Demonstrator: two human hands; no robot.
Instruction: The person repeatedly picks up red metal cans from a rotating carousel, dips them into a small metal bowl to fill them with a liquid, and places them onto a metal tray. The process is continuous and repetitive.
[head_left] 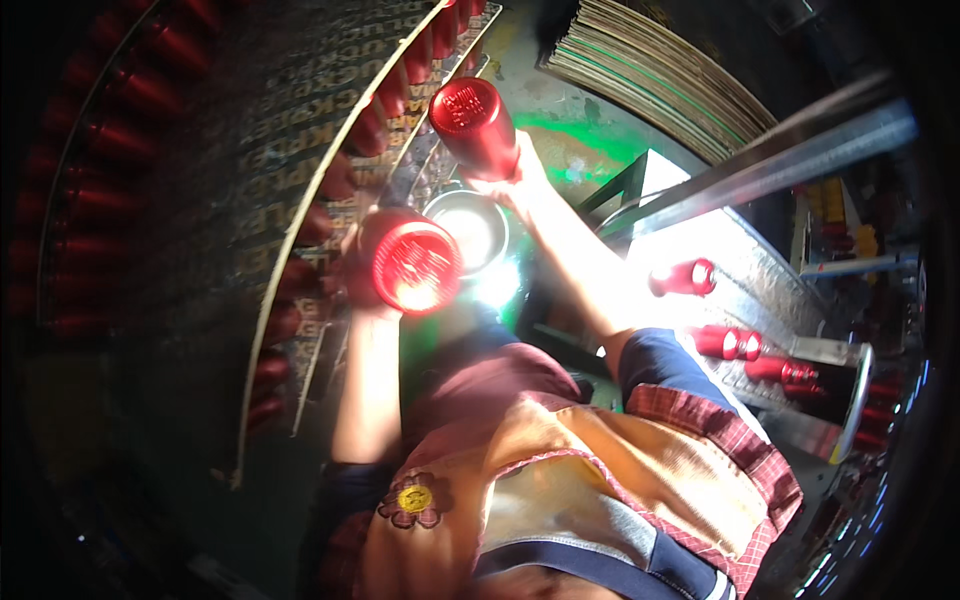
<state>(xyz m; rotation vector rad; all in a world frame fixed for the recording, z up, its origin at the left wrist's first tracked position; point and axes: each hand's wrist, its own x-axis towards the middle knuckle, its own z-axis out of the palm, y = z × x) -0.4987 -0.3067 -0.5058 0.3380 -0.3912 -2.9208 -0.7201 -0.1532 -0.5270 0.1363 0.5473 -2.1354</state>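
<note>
A shiny red metal bottle (415,262) is in my left hand (376,308), its base turned up toward me; the fingers are mostly hidden behind it. Farther forward, my right hand (512,180) is wrapped round a second red bottle (478,130), also with its base facing me. Between and below the two bottles shows a bright round lamp-like disc with a pale rim (468,232). Both bottles are close to the edge of a stack of red bottles (368,130) layered with printed cardboard sheets (300,190) on my left.
A metal chute or conveyor (770,270) on the right carries several red bottles (725,342). A metal bar (770,170) crosses above it. A pile of flat cardboard sheets (660,75) lies at the far right. Green light falls on the floor (570,130).
</note>
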